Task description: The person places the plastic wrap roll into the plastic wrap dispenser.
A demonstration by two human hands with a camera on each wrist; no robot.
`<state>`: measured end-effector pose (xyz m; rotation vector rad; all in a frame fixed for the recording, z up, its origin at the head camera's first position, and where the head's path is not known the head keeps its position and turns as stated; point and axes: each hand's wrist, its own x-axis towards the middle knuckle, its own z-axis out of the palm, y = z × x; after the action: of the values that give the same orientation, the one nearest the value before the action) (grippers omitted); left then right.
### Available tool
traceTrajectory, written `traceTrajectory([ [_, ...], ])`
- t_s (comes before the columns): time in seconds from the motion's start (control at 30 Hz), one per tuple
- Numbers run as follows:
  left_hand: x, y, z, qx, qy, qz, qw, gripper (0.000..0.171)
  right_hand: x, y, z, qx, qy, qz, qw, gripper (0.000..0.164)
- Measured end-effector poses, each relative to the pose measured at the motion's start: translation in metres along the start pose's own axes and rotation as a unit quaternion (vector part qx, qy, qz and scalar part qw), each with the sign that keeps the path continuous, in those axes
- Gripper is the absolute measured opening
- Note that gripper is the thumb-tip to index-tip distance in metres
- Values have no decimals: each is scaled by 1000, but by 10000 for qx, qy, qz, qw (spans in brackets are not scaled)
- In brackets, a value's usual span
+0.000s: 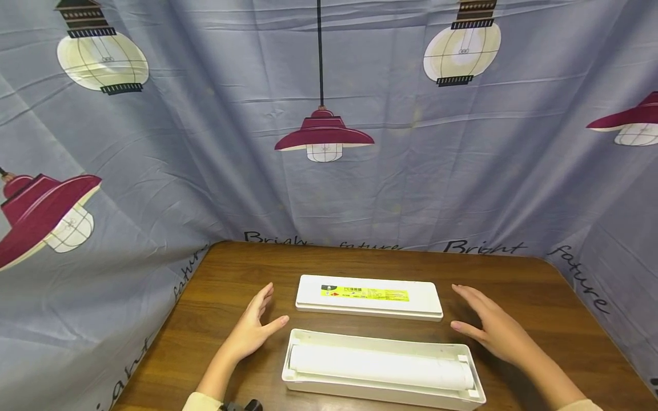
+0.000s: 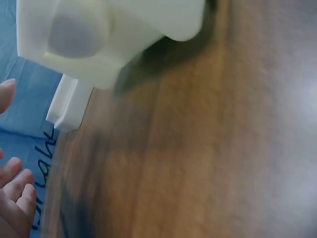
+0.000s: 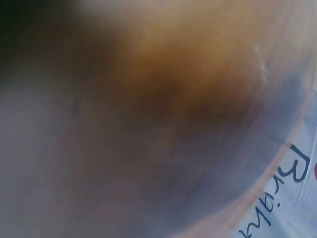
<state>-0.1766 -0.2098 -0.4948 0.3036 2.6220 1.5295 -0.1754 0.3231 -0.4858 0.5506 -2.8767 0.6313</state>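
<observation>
A long white box sits on the table in the head view, its top uncovered and a white roll, which looks like cling film, lying lengthwise inside. Behind it lies a separate white lid with a yellow printed label. My left hand hovers left of box and lid, fingers extended, touching neither. To their right, my right hand is held with thumb and fingers apart and holds nothing. The left wrist view shows the box's end and some left fingers; the right wrist view is mostly blurred.
The brown wooden table ends at a blue-grey cloth printed with lamps and lettering, which hangs behind and at both sides. A small dark object shows at the bottom edge by the left sleeve.
</observation>
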Motion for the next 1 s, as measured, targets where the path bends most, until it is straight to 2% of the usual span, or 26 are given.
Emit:
traceTrajectory([
  [0.2,21,7,4,268,-173,-63,9995,99,21,3,9,-36,-459,114,9989,88],
  [0.5,49,13,5,899,-417,-182,9949,106,44,-3,19,-168,-767,108,9969,101],
  [0.73,65,16,8,1420,-721,-46,9872,110,54,-11,25,-245,-847,-39,9961,106],
  [1.0,75,17,15,2043,-1028,-1,9735,110,61,-14,32,-445,-826,-380,9949,103],
])
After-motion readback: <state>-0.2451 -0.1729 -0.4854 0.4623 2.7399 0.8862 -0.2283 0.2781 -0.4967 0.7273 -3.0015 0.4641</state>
